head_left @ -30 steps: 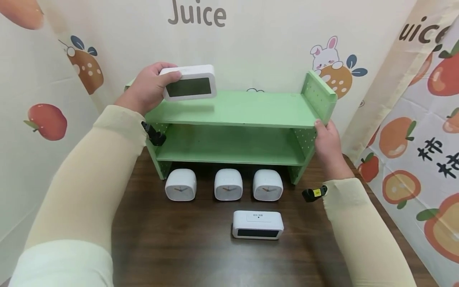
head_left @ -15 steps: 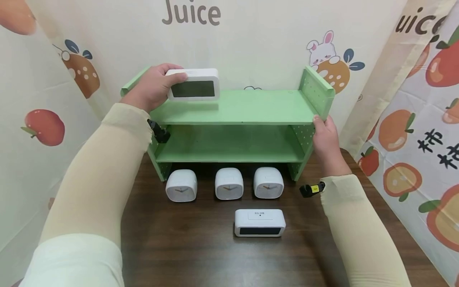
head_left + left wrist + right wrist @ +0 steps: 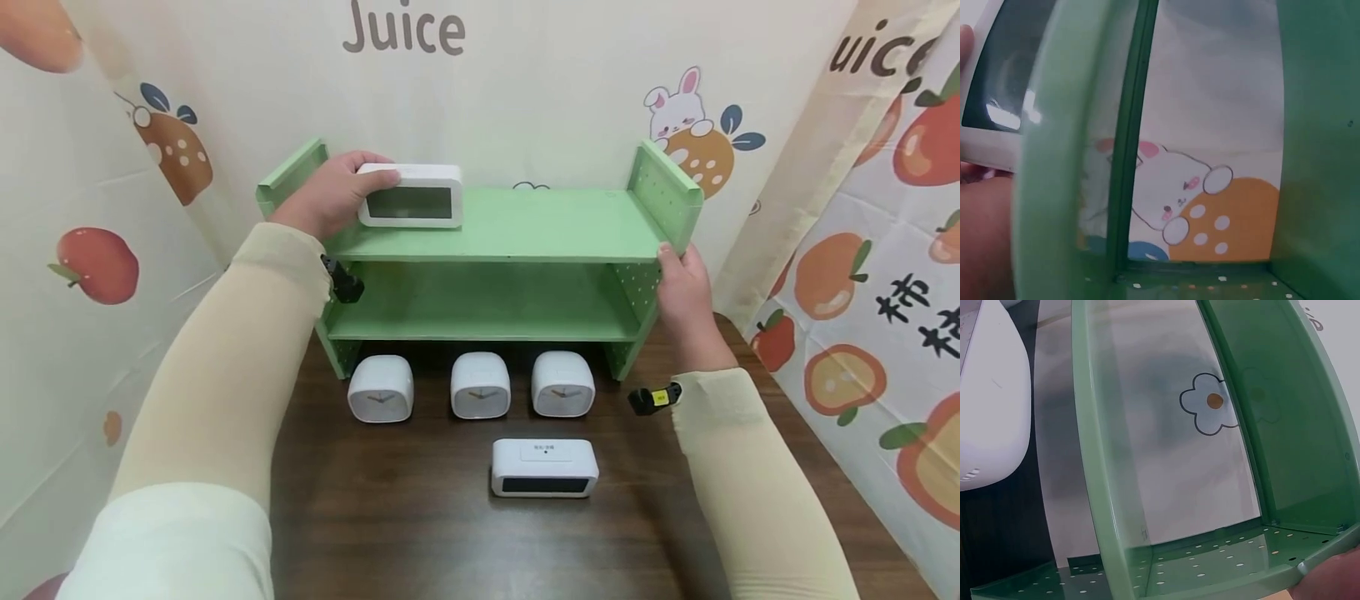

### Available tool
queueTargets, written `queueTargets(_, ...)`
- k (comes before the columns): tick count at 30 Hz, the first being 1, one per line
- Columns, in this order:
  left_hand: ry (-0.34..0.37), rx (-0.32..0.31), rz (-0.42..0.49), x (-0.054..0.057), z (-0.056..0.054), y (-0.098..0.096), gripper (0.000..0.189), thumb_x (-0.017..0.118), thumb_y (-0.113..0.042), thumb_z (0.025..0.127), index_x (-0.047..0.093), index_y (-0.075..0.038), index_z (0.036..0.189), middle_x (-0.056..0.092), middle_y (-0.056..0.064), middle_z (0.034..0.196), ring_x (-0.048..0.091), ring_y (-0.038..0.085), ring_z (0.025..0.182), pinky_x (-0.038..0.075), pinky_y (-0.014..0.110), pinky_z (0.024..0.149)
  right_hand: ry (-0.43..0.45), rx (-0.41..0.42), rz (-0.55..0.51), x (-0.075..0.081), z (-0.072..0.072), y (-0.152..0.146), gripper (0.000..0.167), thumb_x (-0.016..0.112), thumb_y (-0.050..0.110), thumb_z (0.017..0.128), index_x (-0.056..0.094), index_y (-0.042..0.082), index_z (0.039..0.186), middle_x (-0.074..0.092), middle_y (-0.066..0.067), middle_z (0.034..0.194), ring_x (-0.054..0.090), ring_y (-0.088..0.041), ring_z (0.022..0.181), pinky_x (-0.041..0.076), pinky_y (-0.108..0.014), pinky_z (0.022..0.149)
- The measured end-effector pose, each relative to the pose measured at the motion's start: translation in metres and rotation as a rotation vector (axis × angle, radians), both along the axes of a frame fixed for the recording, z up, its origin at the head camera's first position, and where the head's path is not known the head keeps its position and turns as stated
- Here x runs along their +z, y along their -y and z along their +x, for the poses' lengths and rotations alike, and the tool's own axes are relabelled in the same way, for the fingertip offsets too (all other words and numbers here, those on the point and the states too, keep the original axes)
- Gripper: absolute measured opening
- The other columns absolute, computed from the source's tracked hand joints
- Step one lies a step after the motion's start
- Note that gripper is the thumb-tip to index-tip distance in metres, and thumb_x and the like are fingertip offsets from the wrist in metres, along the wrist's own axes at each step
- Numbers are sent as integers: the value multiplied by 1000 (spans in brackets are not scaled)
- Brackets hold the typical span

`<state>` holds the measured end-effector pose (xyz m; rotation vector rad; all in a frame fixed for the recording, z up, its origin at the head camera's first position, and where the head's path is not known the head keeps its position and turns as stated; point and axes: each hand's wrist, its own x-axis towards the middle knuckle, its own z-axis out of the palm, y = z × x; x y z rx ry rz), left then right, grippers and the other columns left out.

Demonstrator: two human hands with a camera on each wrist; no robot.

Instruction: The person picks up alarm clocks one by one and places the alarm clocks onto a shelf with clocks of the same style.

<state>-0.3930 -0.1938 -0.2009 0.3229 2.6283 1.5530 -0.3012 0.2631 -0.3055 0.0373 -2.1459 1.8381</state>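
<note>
My left hand (image 3: pixel 337 193) grips the left end of a white digital clock (image 3: pixel 410 200) with a dark blank screen, thumb over its front. The clock is upright, low over the left part of the green shelf's top board (image 3: pixel 555 221). In the left wrist view, the same clock (image 3: pixel 1004 62) shows beyond the board's edge. My right hand (image 3: pixel 686 296) holds the shelf's right side at the top board's front corner, thumb at the front. In the right wrist view only a bit of that hand (image 3: pixel 1329 578) shows at the corner.
Three small white analog clocks (image 3: pixel 480 385) stand in a row before the shelf's lower front. Nearer on the brown table (image 3: pixel 390 533) lies another white digital clock (image 3: pixel 545 468). The shelf has a lower board (image 3: pixel 480 308) and raised side panels (image 3: pixel 671 196). Fruit-printed cloth hangs behind.
My left hand has brought the digital clock down and slightly right, from above the top board to close over it. The right hand keeps its hold on the shelf.
</note>
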Motion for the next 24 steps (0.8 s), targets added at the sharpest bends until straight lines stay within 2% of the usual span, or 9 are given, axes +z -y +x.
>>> queueTargets(5,-1,0,-27,-7,-1,6,51,65,-47,100,56,-17,141,59,4,132,56,20,116,43,36,101,-24,12,18,-2,-1,0,55,32,41,112,33,12,159,43,-11,151,40,-22,138,28,-47,118)
queueTargets(13,36,11,114,-11,-1,9,46,65,-37,102,52,-15,141,55,2,134,52,19,118,40,35,106,-36,24,29,-1,-1,0,56,31,40,112,30,13,161,41,-12,156,38,-23,141,26,-50,120)
queueTargets(24,52,7,164,-10,-3,2,44,64,-34,103,52,-14,140,57,2,132,55,18,117,43,31,101,-34,19,27,-1,0,1,56,31,40,112,30,14,161,41,-11,155,39,-22,140,27,-50,119)
